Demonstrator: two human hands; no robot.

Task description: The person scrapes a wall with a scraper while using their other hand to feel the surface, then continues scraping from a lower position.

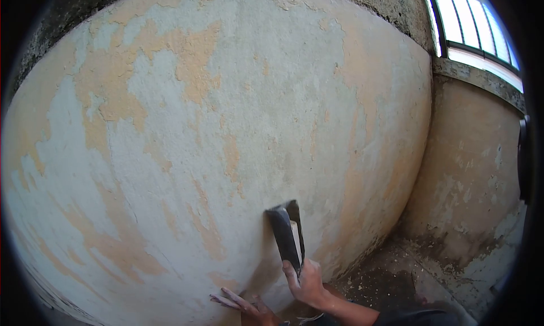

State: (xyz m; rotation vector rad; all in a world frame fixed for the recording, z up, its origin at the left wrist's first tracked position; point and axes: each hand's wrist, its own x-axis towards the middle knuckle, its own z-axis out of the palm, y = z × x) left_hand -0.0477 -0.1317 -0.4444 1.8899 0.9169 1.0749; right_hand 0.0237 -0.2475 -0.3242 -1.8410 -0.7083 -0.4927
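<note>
A dark metal scraper (285,232) with a wide blade is pressed edge-on against a wall (226,127) of patchy, peeling cream and orange paint. My right hand (307,282) grips the scraper's handle from below, blade pointing up. My left hand (245,305) lies flat against the wall just left of and below the tool, fingers spread, holding nothing.
An adjoining wall (470,167) meets this one in a corner at the right. A barred window (473,25) sits high at the upper right. The floor (391,280) in the corner is littered with paint flakes and dust.
</note>
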